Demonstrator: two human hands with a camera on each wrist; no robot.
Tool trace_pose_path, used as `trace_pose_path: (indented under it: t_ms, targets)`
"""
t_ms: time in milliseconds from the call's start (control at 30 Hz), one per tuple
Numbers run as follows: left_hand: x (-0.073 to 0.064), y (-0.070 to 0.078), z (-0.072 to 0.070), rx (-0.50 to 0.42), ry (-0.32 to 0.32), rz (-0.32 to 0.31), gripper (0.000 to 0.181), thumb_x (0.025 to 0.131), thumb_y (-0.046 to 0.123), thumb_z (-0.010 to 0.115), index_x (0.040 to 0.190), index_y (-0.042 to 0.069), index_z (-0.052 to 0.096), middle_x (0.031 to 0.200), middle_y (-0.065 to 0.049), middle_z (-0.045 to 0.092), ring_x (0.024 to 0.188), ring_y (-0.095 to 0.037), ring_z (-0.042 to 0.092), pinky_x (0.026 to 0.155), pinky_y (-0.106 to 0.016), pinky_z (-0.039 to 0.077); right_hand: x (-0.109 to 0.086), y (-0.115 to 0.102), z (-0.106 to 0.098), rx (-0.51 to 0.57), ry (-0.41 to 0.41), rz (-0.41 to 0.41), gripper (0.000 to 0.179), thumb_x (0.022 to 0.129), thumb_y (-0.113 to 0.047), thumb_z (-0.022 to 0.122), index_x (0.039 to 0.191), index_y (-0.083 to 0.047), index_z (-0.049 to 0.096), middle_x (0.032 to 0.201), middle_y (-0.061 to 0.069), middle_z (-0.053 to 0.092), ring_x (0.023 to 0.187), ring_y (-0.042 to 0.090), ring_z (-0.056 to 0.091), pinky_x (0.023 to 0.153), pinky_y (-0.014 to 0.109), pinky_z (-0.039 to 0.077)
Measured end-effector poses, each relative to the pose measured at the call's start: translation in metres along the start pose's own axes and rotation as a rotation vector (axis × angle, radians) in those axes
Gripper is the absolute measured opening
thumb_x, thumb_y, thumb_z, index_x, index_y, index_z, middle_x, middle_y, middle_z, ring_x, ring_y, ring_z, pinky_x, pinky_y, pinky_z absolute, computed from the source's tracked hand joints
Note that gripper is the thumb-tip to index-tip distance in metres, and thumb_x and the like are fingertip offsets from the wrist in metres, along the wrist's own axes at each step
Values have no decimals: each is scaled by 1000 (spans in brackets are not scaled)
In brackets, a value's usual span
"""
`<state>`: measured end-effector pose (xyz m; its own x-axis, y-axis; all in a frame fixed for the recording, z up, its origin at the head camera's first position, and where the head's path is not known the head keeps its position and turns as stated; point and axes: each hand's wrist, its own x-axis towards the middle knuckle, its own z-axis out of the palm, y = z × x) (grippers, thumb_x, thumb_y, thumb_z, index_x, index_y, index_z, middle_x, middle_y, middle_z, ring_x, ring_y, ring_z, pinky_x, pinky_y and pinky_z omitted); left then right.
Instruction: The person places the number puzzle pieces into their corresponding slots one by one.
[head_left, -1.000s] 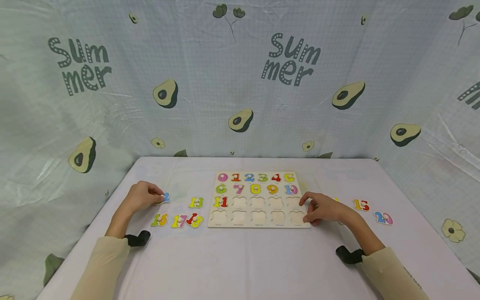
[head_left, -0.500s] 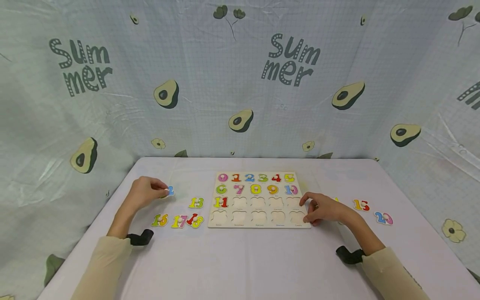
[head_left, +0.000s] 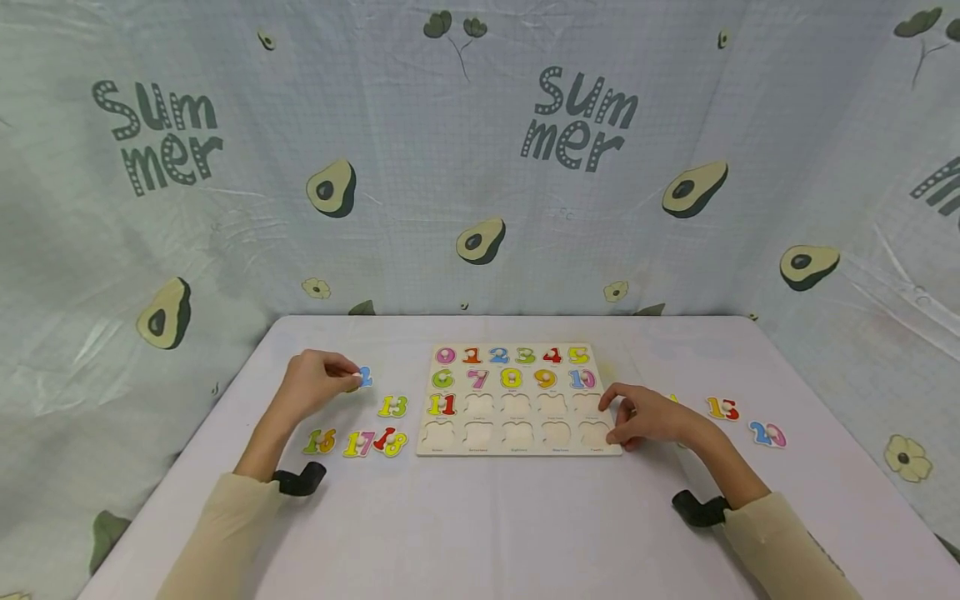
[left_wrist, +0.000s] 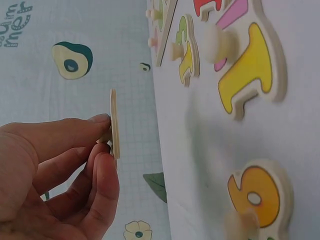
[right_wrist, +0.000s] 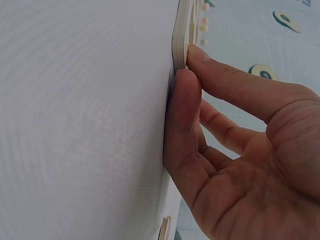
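Note:
My left hand (head_left: 317, 385) pinches a wooden number piece (head_left: 365, 377) by its knob, above the table at the left. A blue 2 shows on the piece; my fingers cover the rest of its front. Edge-on, the thin piece (left_wrist: 115, 130) stands upright in the left wrist view. My right hand (head_left: 649, 414) holds the right edge of the number puzzle board (head_left: 497, 418), with one finger on its face and another fingertip against its side (right_wrist: 179, 50). Numbers 0 to 11 sit in the board; the recesses in its lower two rows are otherwise bare.
Pieces 13 (head_left: 392, 406), 16 (head_left: 320, 441), 17 (head_left: 358, 442) and 18 (head_left: 390, 442) lie left of the board. Right of it are 15 (head_left: 723, 409), 20 (head_left: 767, 435) and a yellow piece (head_left: 672, 399) partly hidden by my right hand. A patterned curtain (head_left: 420, 125) hangs behind the table.
My left hand has lifted the number piece and carried it to the right and farther back, to above the 13. The right hand and the board have stayed in place.

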<state>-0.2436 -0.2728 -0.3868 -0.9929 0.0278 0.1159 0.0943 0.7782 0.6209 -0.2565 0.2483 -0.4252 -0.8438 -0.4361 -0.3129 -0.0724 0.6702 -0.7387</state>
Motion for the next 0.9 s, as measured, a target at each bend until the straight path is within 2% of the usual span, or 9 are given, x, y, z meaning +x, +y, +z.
trace_pose_path:
  t_ms: [300, 567, 900]
  targets:
    - [2, 20, 21, -8, 1, 32, 19, 92, 18, 78, 101, 1, 79, 88, -9, 77, 76, -18, 66, 71, -30, 52, 0, -1, 0, 3, -6, 0, 49, 87, -16, 82, 126, -2, 54, 80, 7, 62, 69, 18, 62, 68, 30, 55]
    - [4, 39, 46, -33, -27, 49, 16, 92, 17, 78, 100, 3, 79, 89, -8, 75, 78, -18, 63, 72, -29, 52, 2, -1, 0, -8, 6, 8, 48, 87, -17, 82, 126, -4, 55, 80, 6, 61, 69, 18, 62, 69, 30, 55]
    - [16, 74, 75, -86, -70, 107, 13, 89, 16, 80, 97, 5, 79, 86, -7, 75, 79, -18, 63, 71, -26, 51, 1, 2, -1, -6, 5, 8, 48, 87, -16, 82, 125, -4, 56, 80, 7, 61, 69, 19, 62, 70, 31, 55]
